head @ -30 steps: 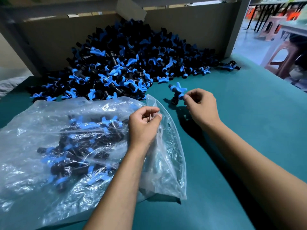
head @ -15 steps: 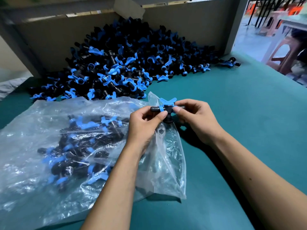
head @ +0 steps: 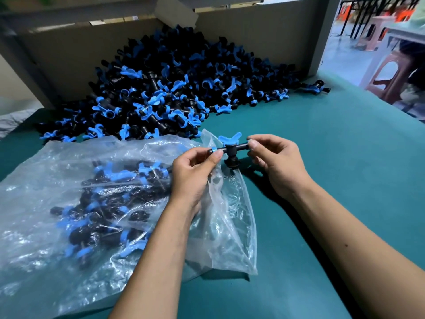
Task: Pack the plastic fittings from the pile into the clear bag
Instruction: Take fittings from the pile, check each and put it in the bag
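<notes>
A black T-shaped fitting (head: 231,150) with a blue winged handle is held level between both hands, just above the bag's mouth. My left hand (head: 194,171) pinches its left end, which carries a blue ring, and also rests on the bag's edge. My right hand (head: 276,162) pinches its right end. The clear bag (head: 69,176) lies on the left with several black-and-blue fittings inside. The big pile of fittings (head: 165,88) is heaped at the back against the cardboard wall.
The green table top (head: 333,157) stretches to the right and front. Cardboard walls (head: 253,35) stand behind the pile. One stray fitting (head: 316,87) lies at the pile's right end. Plastic stools (head: 391,77) stand on the floor beyond the table's right edge.
My right hand brought a fitting from near the pile to the bag's mouth. My left hand took hold of its other end, and both now hold it slightly higher and more level.
</notes>
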Tool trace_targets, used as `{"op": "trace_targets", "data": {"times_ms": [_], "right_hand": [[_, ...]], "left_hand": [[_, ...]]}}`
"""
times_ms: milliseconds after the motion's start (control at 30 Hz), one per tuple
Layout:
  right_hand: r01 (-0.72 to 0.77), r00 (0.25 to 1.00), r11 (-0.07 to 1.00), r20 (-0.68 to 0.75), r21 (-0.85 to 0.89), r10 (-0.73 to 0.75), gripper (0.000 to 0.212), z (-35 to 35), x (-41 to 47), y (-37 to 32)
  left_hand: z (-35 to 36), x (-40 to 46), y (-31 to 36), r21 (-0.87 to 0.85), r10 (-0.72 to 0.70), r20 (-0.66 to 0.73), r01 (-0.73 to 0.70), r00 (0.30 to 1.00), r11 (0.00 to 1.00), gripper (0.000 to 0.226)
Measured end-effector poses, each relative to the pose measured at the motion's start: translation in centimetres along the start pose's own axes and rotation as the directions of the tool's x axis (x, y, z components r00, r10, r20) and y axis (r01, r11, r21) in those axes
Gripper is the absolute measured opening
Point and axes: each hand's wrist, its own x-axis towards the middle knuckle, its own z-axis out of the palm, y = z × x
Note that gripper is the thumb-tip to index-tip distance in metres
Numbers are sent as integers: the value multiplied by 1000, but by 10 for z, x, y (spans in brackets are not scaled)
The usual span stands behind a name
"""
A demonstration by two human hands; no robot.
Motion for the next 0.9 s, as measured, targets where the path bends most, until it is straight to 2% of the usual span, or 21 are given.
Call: {"op": "trace_targets", "data": {"times_ms": [100, 200, 267, 400, 467, 500, 567, 667, 733, 767, 900], "right_hand": [[46, 980, 996, 197, -77, -30, 11, 3, -5, 0], [41, 973, 998, 230, -50, -29, 13, 4, -7, -4], [38, 983, 999, 182, -34, -32, 11, 4, -7, -4], [57, 994, 998, -90, -20, -58, 7, 2, -2, -4], [82, 987, 996, -138, -31, -86, 10, 2, -2, -5], [108, 982, 992, -146, -70, -117, 14, 4, -3, -5], [191, 965, 945, -127, -267, -230, 18, 9, -6, -3], [349, 925, 767, 70, -538, -373, 24, 17, -13, -2], [441, 889, 670, 192, -597, -415, 31, 20, -14, -1], [458, 880, 647, 210, -609, -425, 34, 21, -14, -1], [407, 895, 705, 101, -581, -434, 31, 17, -12, 1]], "left_hand": [[1, -1, -3, 82, 44, 137, -56, 990, 995, 15], [0, -2, -1, 71, 40, 161, -52, 986, 996, 18], [0, -3, 0, 57, 31, 139, -39, 990, 998, 17], [1, -3, 4, 29, 1, -6, -1, 1000, 1000, 12], [3, -5, 5, 40, -2, -23, 3, 1000, 999, 12], [5, -6, 6, 48, 0, -45, 2, 999, 999, 12], [8, -9, 7, 51, 10, -118, -4, 993, 999, 14], [13, -12, 10, 35, 33, -172, -27, 985, 999, 18], [15, -15, 12, 48, 48, -126, -42, 991, 998, 21], [16, -16, 13, 70, 60, -88, -54, 994, 996, 22], [17, -20, 14, 137, 97, 34, -100, 995, 985, 29]]}}
